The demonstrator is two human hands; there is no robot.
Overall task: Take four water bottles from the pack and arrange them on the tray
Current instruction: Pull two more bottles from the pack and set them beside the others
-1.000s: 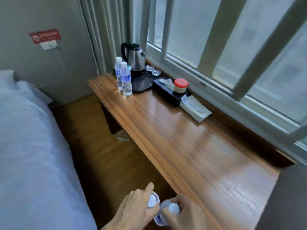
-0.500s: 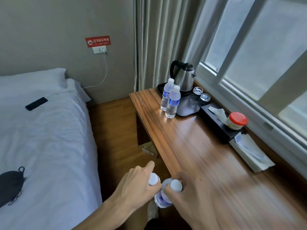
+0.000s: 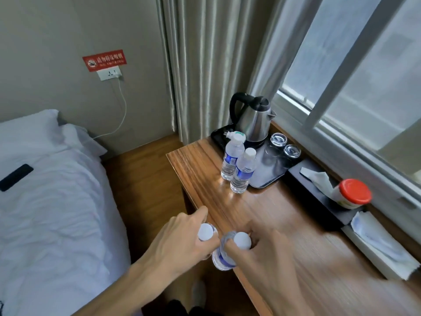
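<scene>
Head view | two clear white-capped water bottles, left (image 3: 205,231) and right (image 3: 224,254), carried by their necks at the wooden counter (image 3: 296,224) edge | left hand (image 3: 182,242) and right hand (image 3: 257,249) each clenched round one, likely bound for the black tray (image 3: 271,176) | two more bottles (image 3: 237,167) stand beside it

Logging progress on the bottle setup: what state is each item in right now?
left hand: gripping a capped bottle
right hand: gripping another capped bottle
two water bottles: upright on the desk, beside the tray, capped
kettle: lid closed, on tray
two glasses: on tray
</scene>
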